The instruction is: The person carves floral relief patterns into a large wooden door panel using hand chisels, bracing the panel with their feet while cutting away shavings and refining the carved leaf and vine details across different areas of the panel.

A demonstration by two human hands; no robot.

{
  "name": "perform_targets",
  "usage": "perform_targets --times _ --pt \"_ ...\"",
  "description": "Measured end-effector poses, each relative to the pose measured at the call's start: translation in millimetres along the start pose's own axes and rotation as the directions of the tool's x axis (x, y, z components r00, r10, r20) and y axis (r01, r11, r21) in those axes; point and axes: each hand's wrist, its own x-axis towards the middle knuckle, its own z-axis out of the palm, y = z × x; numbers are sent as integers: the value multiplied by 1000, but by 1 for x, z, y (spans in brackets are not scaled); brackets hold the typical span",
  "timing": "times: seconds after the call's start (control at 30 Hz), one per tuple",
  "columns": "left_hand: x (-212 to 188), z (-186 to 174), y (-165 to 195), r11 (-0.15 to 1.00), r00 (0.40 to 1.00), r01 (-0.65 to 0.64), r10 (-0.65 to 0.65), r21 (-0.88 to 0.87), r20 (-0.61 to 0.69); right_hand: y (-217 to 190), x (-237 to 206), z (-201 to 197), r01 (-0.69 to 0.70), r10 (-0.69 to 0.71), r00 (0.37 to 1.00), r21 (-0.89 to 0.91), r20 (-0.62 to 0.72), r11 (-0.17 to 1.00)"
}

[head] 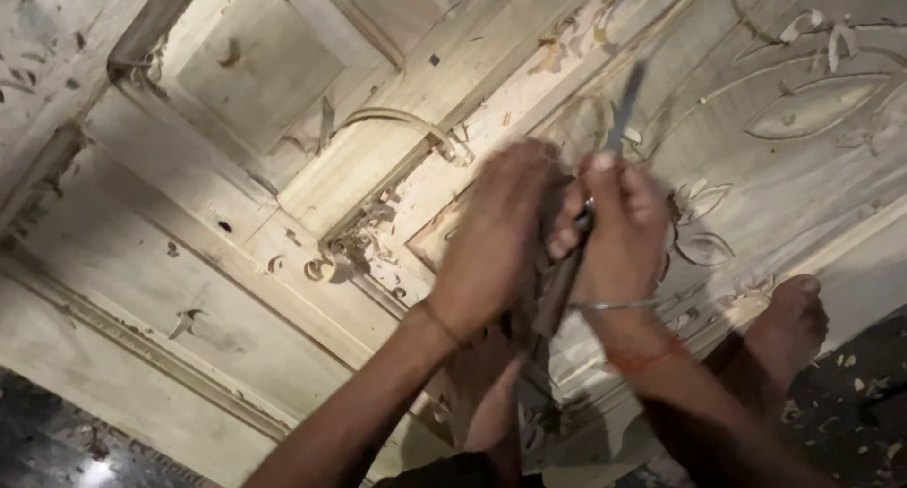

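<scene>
Gripping one chisel [619, 110]: two hands [501, 233].

Slim metal chisel [624, 105], blurred, tilted over carved wooden door panel [236, 205].

Pale curled wood shavings [331, 261] lie heaped in a groove just left of the left hand [496, 238], with more shavings scattered above the hands. A bare foot [789, 323] rests to the right of the right hand [619, 228], beside a dark floor [855, 393] flecked with small chips
</scene>
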Motion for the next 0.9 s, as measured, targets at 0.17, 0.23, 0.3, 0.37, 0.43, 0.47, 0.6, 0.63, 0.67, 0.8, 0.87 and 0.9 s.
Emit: perform_targets --times 0.17,0.23,0.3,0.37,0.43,0.47,0.6,0.63,0.67,0.8,0.87,0.9 --pt "-5 11 -1 888 977 211 -174 -409 128 -45 26 -16 79 -58 992 -201 112 976" --pt "-12 10 -2 954 992 112 -124 -278 -26 -52 30 -23 62 -8 989 -369 147 927" --pt "-20 9 -2 999 996 -47 46 -9 -76 -53 30 -28 7 97 982 -539 165 843" --pt "-28 8 0 933 988 153 -138 -325 69 -49 23 -33 -131 296 947 -693 123 708" --pt "-33 11 2 773 932 362 -316 -521 178 -44 16 -38 -187 402 907 -735 126 652" --pt "-33 13 3 668 876 470 -432 -577 213 -42 12 -40 -200 431 888 -714 157 671" --pt "-19 29 2 54 737 524 -528 -850 421 -36 10 -42 -224 474 863 -712 172 666" --pt "-13 33 0 -15 716 522 -536 -853 448 -35 12 -40 -227 486 858 -726 167 649" --pt "-8 37 -2 -84 695 517 -539 -852 475 -36 16 -37 -228 496 854 -740 160 632" --pt "5 47 -6 -263 684 454 -510 -851 522 -50 22 -27 -224 546 818 -774 181 592" --pt "6 50 -6 -311 645 436 -546 -845 534 -62 16 -28 -319 623 780 -818 61 479" --pt "6 51 -6 -332 623 424 -567 -842 538 -67 11 -29 -363 656 754 -832 1 419"
